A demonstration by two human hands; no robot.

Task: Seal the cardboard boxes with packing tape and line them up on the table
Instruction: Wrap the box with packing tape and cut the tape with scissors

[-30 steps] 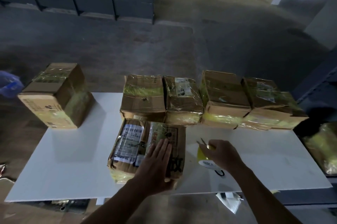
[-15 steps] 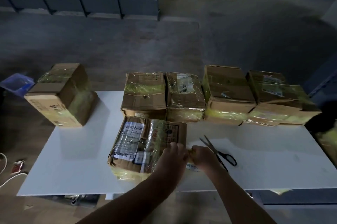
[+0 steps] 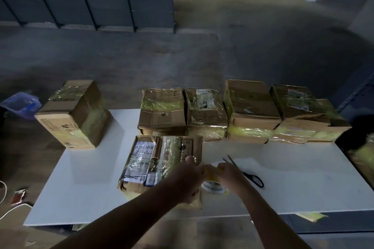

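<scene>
Both the left hand (image 3: 183, 177) and right hand (image 3: 230, 173) pinch a half-hidden tape roll (image 3: 215, 187).

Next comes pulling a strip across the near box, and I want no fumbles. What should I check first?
1. Is the tape roll held: ok, the right hand grips it beside the near box.
2. Loose tape end found: cannot tell, the left hand pinches at the roll and hides it.
3. Near box flat on the table: ok.
4. Reach to the scissors: ok, just right of the right hand.
5. Free spot by the back row: ok, bare table at its left end.
</scene>
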